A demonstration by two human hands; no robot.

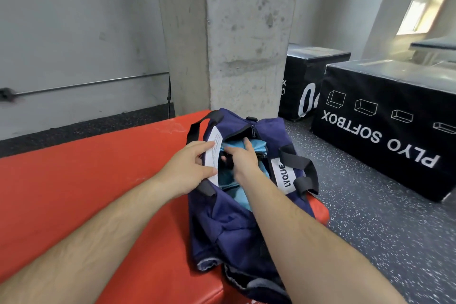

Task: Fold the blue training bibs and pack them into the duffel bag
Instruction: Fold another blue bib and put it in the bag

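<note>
Left grip [190, 168] clamping rim of navy fabric duffel bag [222, 224], holding mouth wide on red padded vinyl block [98, 180]. Right grip [243, 160] reaching inside, likely settling folded light-blue training bibs [256, 147] lying within; fingers part-hidden, cannot tell if clamped.

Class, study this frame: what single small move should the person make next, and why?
Probably press the blue bibs deeper with the right hand. They lie high in the mouth of the duffel bag, near the zip, and the left hand holds the rim open, so there is room to push.
</note>
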